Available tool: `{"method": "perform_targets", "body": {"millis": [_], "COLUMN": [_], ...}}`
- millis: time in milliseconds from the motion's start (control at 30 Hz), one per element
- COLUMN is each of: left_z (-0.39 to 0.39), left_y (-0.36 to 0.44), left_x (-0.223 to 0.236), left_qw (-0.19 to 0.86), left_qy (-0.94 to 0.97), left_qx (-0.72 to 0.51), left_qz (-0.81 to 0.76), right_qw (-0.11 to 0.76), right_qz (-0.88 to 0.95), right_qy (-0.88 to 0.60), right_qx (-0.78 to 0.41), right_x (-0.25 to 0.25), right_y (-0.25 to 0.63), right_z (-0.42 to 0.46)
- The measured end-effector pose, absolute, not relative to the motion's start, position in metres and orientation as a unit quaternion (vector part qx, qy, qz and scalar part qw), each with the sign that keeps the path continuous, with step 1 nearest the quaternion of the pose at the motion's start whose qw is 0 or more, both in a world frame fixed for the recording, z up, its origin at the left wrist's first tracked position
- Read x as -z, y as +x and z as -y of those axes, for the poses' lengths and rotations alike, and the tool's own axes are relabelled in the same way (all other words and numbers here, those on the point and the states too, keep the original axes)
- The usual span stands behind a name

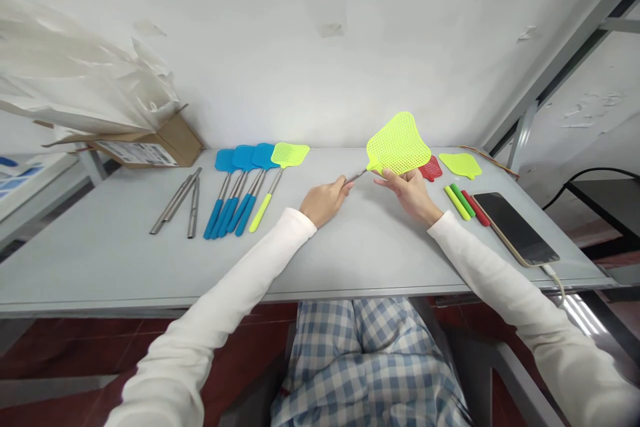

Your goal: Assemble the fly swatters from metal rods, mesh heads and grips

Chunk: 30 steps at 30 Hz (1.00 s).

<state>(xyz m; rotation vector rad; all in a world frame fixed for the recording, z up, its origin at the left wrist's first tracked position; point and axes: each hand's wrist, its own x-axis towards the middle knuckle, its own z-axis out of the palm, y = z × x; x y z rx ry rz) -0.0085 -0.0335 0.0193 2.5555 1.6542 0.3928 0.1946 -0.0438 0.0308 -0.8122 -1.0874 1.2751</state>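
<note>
My left hand (326,201) is closed around a thin metal rod (356,177) above the middle of the table. A yellow-green fly swatter head (399,145) meets the rod's far end. Its lower edge is pinched by my right hand (411,193), with the thumb in front. Behind that hand a red swatter head (431,169) partly shows on the table. Another yellow-green swatter head (461,164) lies farther right. Left of my hands are several blue fly swatters (245,157) and one yellow-green fly swatter (261,211), laid side by side.
Several metal rods (175,201) lie on the left, near an open cardboard box (170,143). On the right are a yellow-green handle (457,203), a green handle (463,201), a red handle (475,207) and a cabled phone (516,228). A white wall (250,47) stands behind the table.
</note>
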Motion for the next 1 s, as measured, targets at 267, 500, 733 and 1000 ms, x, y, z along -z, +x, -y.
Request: {"method": "perform_targets", "body": {"millis": [267, 500, 733, 1000], "left_z": [0.034, 0.027, 0.009, 0.004], "left_y": [-0.010, -0.012, -0.035, -0.061], "left_x": [-0.020, -0.022, -0.019, -0.008], "left_qw": [0.072, 0.251, 0.435, 0.435], "left_qy": [0.830, 0.777, 0.571, 0.530], "left_qx": [-0.168, -0.306, -0.475, -0.512], "left_qz": [-0.527, -0.489, -0.509, -0.517], "right_qw": [0.595, 0.543, 0.518, 0.572], "right_qz": [0.491, 0.466, 0.448, 0.424], "right_qy": [-0.341, -0.336, -0.361, -0.419], "right_qx": [-0.538, -0.612, -0.633, -0.563], "right_x": [-0.032, -0.022, -0.013, -0.004], "right_y": [0.196, 0.190, 0.201, 0.208], "right_z": [0.045, 0.042, 0.035, 0.026]}}
